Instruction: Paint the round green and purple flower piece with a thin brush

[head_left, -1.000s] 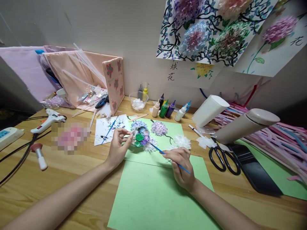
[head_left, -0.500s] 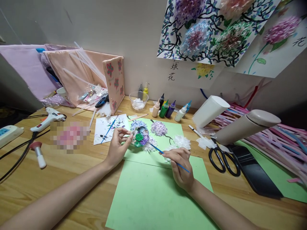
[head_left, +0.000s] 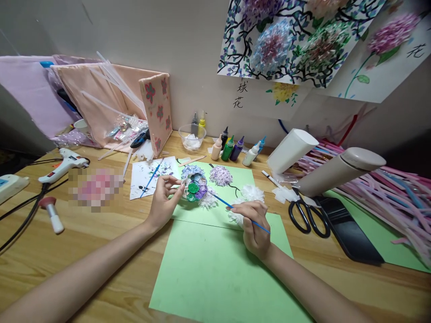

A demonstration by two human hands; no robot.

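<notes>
My left hand (head_left: 163, 202) pinches the rim of a small round paint palette (head_left: 195, 187) with green, blue and purple wells, held just above the green paper (head_left: 215, 269). My right hand (head_left: 253, 226) grips a thin blue paintbrush (head_left: 235, 210) whose tip points into the palette. Beside the palette on a second green sheet (head_left: 235, 179) lie tissue-paper flowers: a purple one (head_left: 221, 175), a bluish one (head_left: 190, 170) and white ones (head_left: 251, 194).
Paint bottles (head_left: 232, 148) and a clear bowl (head_left: 191, 139) stand by the wall. Black scissors (head_left: 308, 217), a dark tablet (head_left: 350, 233), a lamp head (head_left: 340, 172), and pipe cleaners (head_left: 387, 193) lie right. A glue gun (head_left: 63, 163), a cable and a pink box (head_left: 111, 103) sit left.
My right hand has curled a little tighter round the paintbrush and shifted slightly. The view has tipped up a bit. The left hand keeps its hold on the palette.
</notes>
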